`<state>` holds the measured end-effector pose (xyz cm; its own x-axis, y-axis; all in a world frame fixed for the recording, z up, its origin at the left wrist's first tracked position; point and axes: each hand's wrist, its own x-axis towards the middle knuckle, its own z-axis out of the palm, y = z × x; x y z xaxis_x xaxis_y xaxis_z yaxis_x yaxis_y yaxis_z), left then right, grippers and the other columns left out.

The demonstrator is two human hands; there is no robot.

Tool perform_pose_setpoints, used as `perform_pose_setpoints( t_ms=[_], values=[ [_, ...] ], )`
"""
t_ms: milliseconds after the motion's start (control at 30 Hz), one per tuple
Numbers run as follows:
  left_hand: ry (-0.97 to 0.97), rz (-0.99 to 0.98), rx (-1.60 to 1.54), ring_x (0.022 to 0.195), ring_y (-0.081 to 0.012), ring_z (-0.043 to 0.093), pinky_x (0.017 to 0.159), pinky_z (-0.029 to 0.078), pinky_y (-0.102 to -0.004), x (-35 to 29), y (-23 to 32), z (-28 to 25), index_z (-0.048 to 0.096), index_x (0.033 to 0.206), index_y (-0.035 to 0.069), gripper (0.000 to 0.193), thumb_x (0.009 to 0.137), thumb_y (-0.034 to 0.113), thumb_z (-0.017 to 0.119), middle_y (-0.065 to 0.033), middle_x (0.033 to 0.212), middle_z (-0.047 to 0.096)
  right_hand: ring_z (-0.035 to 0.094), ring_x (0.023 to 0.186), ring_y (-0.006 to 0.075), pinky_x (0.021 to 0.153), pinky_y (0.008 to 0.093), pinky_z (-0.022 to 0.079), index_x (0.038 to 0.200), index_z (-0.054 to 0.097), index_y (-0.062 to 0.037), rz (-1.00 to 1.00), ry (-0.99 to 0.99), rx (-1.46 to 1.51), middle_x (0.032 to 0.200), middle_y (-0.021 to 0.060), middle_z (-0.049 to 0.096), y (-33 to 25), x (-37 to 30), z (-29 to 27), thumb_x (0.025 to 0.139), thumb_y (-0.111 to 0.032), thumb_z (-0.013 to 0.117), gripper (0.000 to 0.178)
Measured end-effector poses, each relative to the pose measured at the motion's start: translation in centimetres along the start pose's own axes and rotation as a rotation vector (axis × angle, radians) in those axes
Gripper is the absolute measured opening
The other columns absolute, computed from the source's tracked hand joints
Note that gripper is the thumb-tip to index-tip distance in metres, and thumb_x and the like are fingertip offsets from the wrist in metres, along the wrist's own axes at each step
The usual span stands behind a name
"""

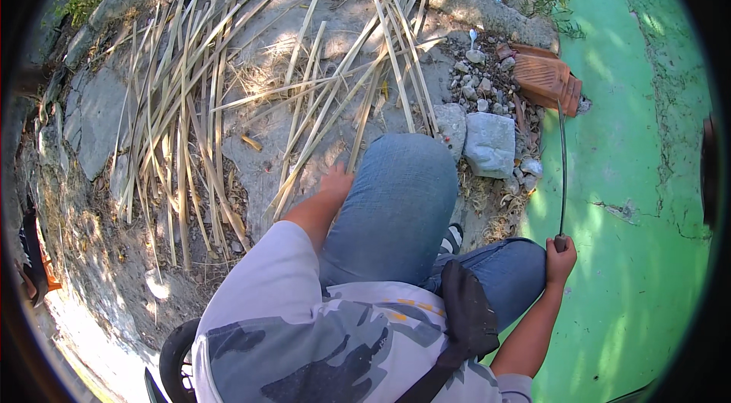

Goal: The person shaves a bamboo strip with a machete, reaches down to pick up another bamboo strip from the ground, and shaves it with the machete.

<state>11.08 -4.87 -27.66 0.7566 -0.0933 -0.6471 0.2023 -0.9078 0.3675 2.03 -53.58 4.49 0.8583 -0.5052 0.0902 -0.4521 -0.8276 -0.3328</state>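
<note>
From where I stand, the person sits low over rough ground (99, 125), with pale, slender strips (316, 125) strewn in front, some crossing one another. A denser, tangled heap (185, 106) of the same strips lies farther to the left. The left hand (336, 179) reaches down beside the raised left knee (403, 182), at the near end of a strip; the knee hides part of it, so I can't tell whether its fingers close on anything. The right hand (561, 260) is wrapped around the dark handle of a long thin tool (563, 167), which points away over the green surface (617, 175), its tip against or just in front of the terracotta block (542, 76).

To my mind, picking up a strip goes best by taking the one that lies uppermost, close to its end, and sliding it out along its length, so that the crossed ones don't drag or snap. The edges may well be splintery, so a light pinch looks wiser than a sweeping grab. I'd keep the tool out to the side like this, clear of the right knee (512, 266), while the left hand gathers.
</note>
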Motion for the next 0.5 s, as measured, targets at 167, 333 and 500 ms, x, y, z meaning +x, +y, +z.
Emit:
perform_pose_setpoints(
  t_ms=[167, 333, 500],
  values=[
    [0.049, 0.194, 0.175, 0.129, -0.0317, 0.043, 0.099, 0.045, -0.0491, 2.5, -2.1, 5.1, 0.068, 0.118, 0.017, 0.032, 0.094, 0.029, 0.051, -0.0115, 0.137, 0.042, 0.042, 0.063, 0.009, 0.058, 0.0284, 0.038, 0.076, 0.051, -0.0042, 0.008, -0.003, 0.005, 0.067, -0.0007, 0.048, 0.0, 0.1, 0.0, 0.081, -0.011, 0.072, 0.023],
    [0.038, 0.183, -0.101, 0.122, -0.0371, 0.052, 0.098, 0.046, -0.0479, 5.2, -1.2, 6.7, 0.068, 0.117, 0.015, 0.034, 0.09, 0.033, 0.056, -0.0175, 0.131, 0.052, 0.041, 0.063, 0.0093, 0.058, 0.0288, 0.038, 0.075, 0.05, -0.0044, 0.026, 0.013, -0.02, 0.067, -0.0002, 0.048, -0.2, -0.5, -0.9, 0.081, -0.011, 0.073, 0.024],
    [-0.061, 0.091, -0.547, 0.109, -0.0471, 0.061, 0.098, 0.046, -0.0456, 9.4, -5.7, 8.1, 0.067, 0.115, 0.009, 0.041, 0.084, 0.035, 0.062, -0.0282, 0.117, 0.064, 0.041, 0.063, 0.0093, 0.058, 0.0287, 0.038, 0.076, 0.05, -0.0041, -0.011, -0.065, 0.022, 0.067, -0.0003, 0.047, -1.3, 1.2, 1.7, 0.081, -0.012, 0.073, 0.024]
  ],
)
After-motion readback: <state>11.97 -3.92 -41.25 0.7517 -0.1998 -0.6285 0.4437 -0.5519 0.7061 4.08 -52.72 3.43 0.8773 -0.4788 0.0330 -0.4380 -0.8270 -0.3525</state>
